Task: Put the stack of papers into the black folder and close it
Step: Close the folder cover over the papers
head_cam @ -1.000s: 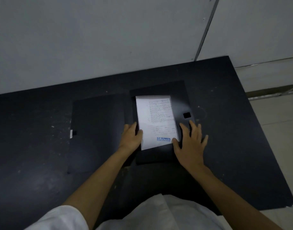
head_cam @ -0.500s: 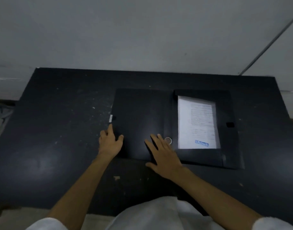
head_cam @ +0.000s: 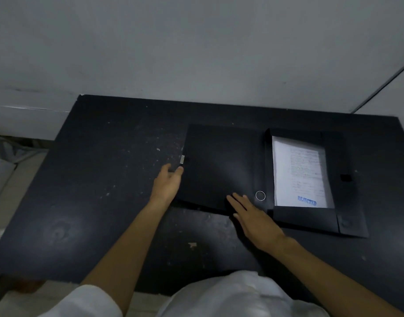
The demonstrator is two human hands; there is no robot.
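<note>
Against a plain grey wall (head_cam: pixel 196 53) stands a matte black table (head_cam: pixel 105 202), its top scuffed and flecked with pale specks. The black folder (head_cam: pixel 221 165) lies open on the table's far right part, thin, stiff and smooth, with a faint sheen. Its right half is a shallow tray with low flaps along the edges, and the white papers (head_cam: pixel 297 175) lie flat inside, printed with small text and a blue "REJECTED" stamp near the front edge. A small metal ring (head_cam: pixel 260 195) sits on the spine. The left hand (head_cam: pixel 167 184) grips the cover's left edge, which looks slightly raised, just below a small silver tab (head_cam: pixel 182 159). The right hand (head_cam: pixel 253 218) is flat and released, fingertips on the cover's near edge.
</note>
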